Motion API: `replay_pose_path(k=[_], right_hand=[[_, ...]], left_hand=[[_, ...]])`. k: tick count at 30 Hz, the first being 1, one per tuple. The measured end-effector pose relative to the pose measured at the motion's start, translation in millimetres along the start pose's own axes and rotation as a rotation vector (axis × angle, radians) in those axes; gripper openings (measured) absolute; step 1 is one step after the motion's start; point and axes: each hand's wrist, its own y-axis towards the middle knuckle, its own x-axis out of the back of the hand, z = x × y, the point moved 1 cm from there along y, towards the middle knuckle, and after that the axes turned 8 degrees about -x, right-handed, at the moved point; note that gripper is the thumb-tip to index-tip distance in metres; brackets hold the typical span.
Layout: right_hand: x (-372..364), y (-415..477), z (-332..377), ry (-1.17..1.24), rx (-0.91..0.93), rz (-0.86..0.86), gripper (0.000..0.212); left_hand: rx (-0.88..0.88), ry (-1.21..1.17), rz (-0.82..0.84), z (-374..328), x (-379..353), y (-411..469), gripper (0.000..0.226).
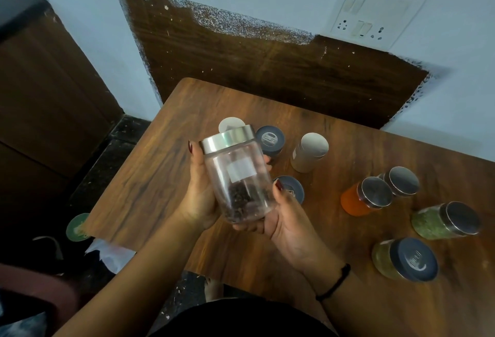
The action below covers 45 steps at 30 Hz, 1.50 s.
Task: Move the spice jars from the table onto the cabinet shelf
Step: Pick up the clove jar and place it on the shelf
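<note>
A clear glass jar with a steel lid and dark spice at its bottom is held tilted above the wooden table. My left hand grips its left side and my right hand cups it from below on the right. Several other jars stand on the table: a dark-lidded jar, a silver tin, an orange jar, a green-herb jar, and a yellowish jar nearest me.
A dark wooden cabinet stands at the left against the wall. A wood panel backs the table, with a switchboard on the wall above right. A round green object and a plastic bag lie on the floor at left.
</note>
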Motion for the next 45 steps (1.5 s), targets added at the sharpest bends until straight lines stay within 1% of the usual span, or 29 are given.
replay_pose_path(k=[3,5,6,7,8,10,11,14,17,19,20,21,23,24,25,27,28,30,33,35,36,39,40,43,45], right_hand=[[5,-2,4,-0.286,0.119,-0.190,0.083],[6,-6,8,-0.430,0.245,-0.282,0.066],[6,-9,11,-0.467,0.310,-0.313,0.057],[4,-11,14,-0.492,0.372,-0.332,0.052],[2,-12,16,-0.524,0.427,-0.347,0.053],[-4,-14,17,-0.616,0.518,-0.365,0.062],[-7,-15,17,-0.666,0.560,-0.371,0.066],[-16,-16,15,-0.786,0.664,-0.392,0.069],[-21,-17,13,-0.900,0.704,-0.428,0.074],[-21,-18,12,-0.927,0.696,-0.441,0.079],[-21,-17,12,-0.932,0.690,-0.444,0.080],[-22,-17,12,-0.929,0.687,-0.445,0.081],[-21,-15,14,-0.915,0.690,-0.456,0.082],[-20,-15,15,-0.908,0.699,-0.465,0.082],[-19,-14,15,-0.894,0.710,-0.472,0.081],[-15,-13,15,-0.819,0.702,-0.460,0.077],[-13,-13,15,-0.762,0.681,-0.444,0.075],[-11,-12,14,-0.660,0.621,-0.418,0.071],[-10,-13,16,-0.550,0.525,-0.366,0.068],[-9,-15,18,-0.451,0.442,-0.280,0.066],[-10,-16,19,-0.394,0.392,-0.236,0.068],[-11,-15,19,-0.263,0.271,-0.179,0.082],[-10,-14,18,-0.245,0.254,-0.174,0.081],[-10,-12,17,-0.241,0.236,-0.159,0.061],[-10,-12,18,-0.230,0.224,-0.157,0.058]], left_hand=[[-0.016,0.075,-0.089,-3,3,1,0.100],[-0.027,0.169,-0.147,-7,1,1,0.107],[-0.031,0.229,-0.168,-9,-1,1,0.108],[-0.037,0.291,-0.185,-9,-1,1,0.104],[-0.047,0.340,-0.195,-10,-3,2,0.095],[-0.071,0.392,-0.216,-10,-5,3,0.078],[-0.076,0.413,-0.227,-11,-6,3,0.077],[-0.070,0.445,-0.221,-13,-9,4,0.085],[-0.068,0.444,-0.231,-11,-9,2,0.069],[-0.062,0.462,-0.257,-10,-10,2,0.072],[-0.057,0.470,-0.262,-10,-10,2,0.076],[-0.059,0.484,-0.264,-9,-11,2,0.075],[-0.069,0.505,-0.229,-10,-13,2,0.064],[-0.075,0.508,-0.199,-11,-13,2,0.064],[-0.083,0.512,-0.177,-13,-11,2,0.073],[-0.097,0.509,-0.143,-15,-6,3,0.098],[-0.098,0.519,-0.117,-14,-4,3,0.103],[-0.098,0.545,-0.075,-13,-4,3,0.103],[-0.067,0.513,-0.063,-8,-2,3,0.107],[-0.050,0.475,-0.065,-6,-2,4,0.107],[-0.037,0.433,-0.069,-6,-3,5,0.106],[0.010,0.276,-0.109,-4,-5,8,0.092],[0.023,0.236,-0.110,-2,-6,9,0.089],[0.047,0.115,-0.103,3,-11,10,0.087],[0.049,0.061,-0.078,5,-14,12,0.088]])
